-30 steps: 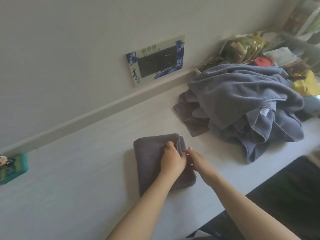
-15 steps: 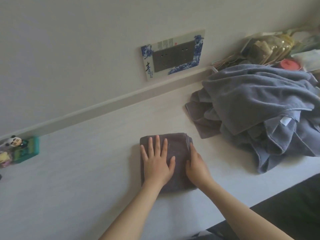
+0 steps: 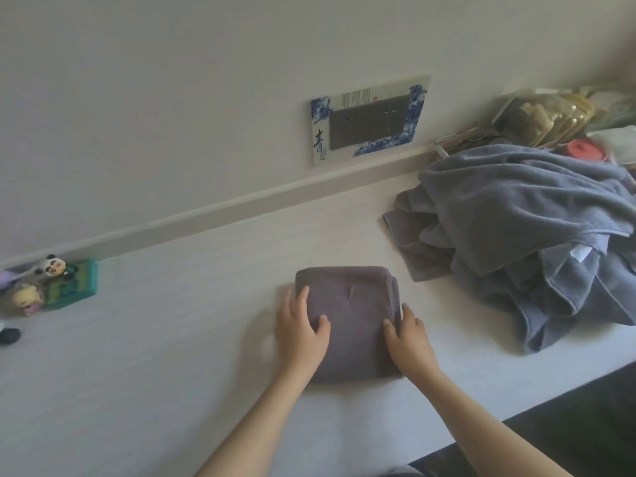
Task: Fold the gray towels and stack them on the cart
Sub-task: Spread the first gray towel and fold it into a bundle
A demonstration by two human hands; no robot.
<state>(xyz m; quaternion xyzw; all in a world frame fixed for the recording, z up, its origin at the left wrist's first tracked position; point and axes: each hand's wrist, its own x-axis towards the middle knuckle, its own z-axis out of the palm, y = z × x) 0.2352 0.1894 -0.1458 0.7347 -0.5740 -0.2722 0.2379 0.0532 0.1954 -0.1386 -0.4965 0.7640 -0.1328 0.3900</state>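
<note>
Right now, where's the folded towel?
Head view: the folded towel lies flat on the white counter, center frame, between the left hand and right hand, just left of the unfolded towel pile.

Just one camera here, worn on the head, looking forward and steeply down over both forearms at the desk (image 3: 144,390). It sits close: the left hand (image 3: 300,333) and right hand (image 3: 407,337) land near the middle of the shot. Wide-angle, so the wall (image 3: 172,98) beyond the hands leans, and the whole view is rolled. No second view to overlap with.
</note>
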